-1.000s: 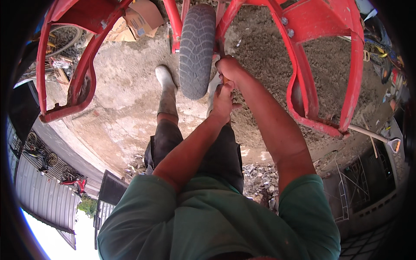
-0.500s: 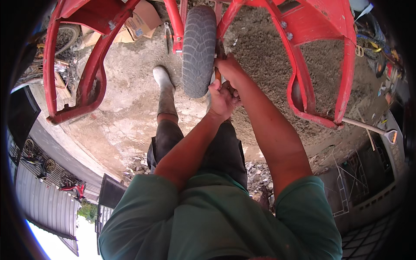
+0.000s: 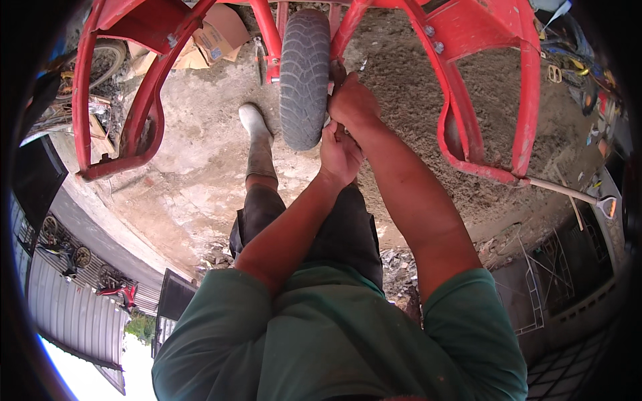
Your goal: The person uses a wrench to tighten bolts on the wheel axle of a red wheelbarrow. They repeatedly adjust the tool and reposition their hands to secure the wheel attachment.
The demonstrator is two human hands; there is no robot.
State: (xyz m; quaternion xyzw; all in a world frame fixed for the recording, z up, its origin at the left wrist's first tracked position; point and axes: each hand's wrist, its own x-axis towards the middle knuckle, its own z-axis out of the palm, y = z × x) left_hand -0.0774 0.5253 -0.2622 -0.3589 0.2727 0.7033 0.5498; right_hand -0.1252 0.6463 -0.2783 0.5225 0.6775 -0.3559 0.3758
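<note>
A black rubber wheel (image 3: 305, 80) stands between the arms of a red metal frame (image 3: 266, 30), which looks like a wheelbarrow's. Both my hands are at the wheel's right side, close together. My right hand (image 3: 354, 103) is closed beside the fork and the axle end, its fingertips mostly hidden. Just below it, nearer to me, my left hand (image 3: 341, 157) is closed with its fingertips pressed together at the tyre's edge. What either hand holds is covered by the fingers.
Pliers-like tool (image 3: 258, 57) lies on the ground left of the wheel, near cardboard (image 3: 217, 33). Red frame legs curve down at left (image 3: 81, 100) and right (image 3: 528, 113). A shovel handle (image 3: 568, 194) juts out at right. My white boot (image 3: 253, 120) stands on the rough ground.
My right hand has turned, its back now covering more of the axle side. The orange-brown handle seen between my hands is now hidden. My left hand's fingers have closed up.
</note>
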